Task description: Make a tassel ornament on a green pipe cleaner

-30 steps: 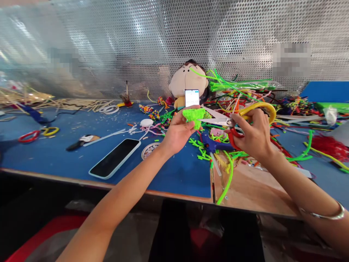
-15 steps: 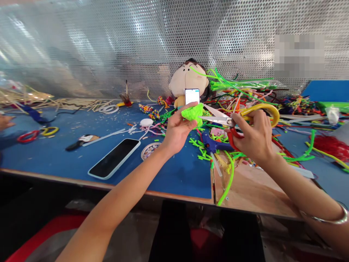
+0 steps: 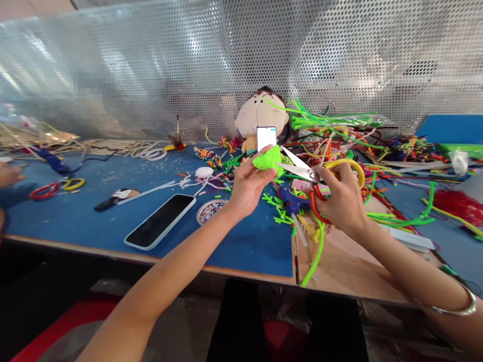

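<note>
"Two hands busy, then: holding what?"

"Left hand (image 3: 249,188) pinching a bright green fuzzy piece (image 3: 267,159) between thumb and fingers, raised over the blue table (image 3: 241,246), in front of the lit phone (image 3: 266,137). Right hand (image 3: 341,201) wrapped round the handles of red-and-yellow-handled scissors (image 3: 311,175), blades parted and aimed at the right side of the fuzzy piece. Lower tip against the fuzz or just beside it? Cannot tell from this angle."

"How far along?"

"Judging by looks, well past the start: fuzzy piece already built up into a compact form, with short green offcuts (image 3: 282,219) strewn on the table near a blue glue gun (image 3: 292,200). Probably in the middle of trimming, blades spread rather than closed. Amount left to snip: impossible to judge."

"Any brands or writing?"

"None legible. On the lit phone, upright before the plush doll (image 3: 260,115), only a pale screen with a small teal patch near the top, too washed-out to read. On the flat phone (image 3: 160,221), off to the left, just a dark screen. No readable label on the scissors or glue gun, either."
</note>
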A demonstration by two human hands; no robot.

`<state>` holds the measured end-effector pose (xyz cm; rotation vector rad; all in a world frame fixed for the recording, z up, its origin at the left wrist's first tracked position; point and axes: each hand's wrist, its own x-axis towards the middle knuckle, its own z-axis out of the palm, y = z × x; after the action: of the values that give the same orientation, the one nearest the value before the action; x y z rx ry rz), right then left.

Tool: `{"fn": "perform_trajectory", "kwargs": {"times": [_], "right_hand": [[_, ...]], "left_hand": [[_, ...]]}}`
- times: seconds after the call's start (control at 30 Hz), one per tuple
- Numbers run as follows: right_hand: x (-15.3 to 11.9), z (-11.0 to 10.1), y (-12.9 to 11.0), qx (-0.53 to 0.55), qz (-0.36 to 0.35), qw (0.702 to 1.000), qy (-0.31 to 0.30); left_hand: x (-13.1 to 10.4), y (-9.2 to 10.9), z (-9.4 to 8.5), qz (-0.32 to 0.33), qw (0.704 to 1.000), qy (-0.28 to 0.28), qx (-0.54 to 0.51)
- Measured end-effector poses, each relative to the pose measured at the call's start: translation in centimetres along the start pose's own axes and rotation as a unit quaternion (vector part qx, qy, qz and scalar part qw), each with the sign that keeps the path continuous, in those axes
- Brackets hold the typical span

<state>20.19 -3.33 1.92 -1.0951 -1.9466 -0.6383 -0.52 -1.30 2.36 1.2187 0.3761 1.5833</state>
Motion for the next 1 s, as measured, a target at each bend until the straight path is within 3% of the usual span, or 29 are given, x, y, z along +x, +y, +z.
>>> {"fn": "perform_trajectory", "kwargs": {"times": [0.3,0.5,0.7,1.0], "right_hand": [[0.1,0.0,-0.8,0.041,0.005,0.999,0.02],[0.8,-0.9,0.1,0.037,0.024,0.997,0.058],[0.6,0.0,1.2,0.01,-0.009,1.0,0.021],[0.2,0.1,1.2,-0.046,-0.04,0.998,0.018]], "left_hand": [[-0.7,-1.0,0.7,-0.111,0.992,-0.051,-0.04],[-0.1,-0.3,0.4,-0.057,0.997,-0.009,-0.047],[0.0,0.3,0.3,-0.002,1.0,-0.001,0.005],[-0.1,0.0,0.2,0.03,0.999,-0.001,0.014]]}}
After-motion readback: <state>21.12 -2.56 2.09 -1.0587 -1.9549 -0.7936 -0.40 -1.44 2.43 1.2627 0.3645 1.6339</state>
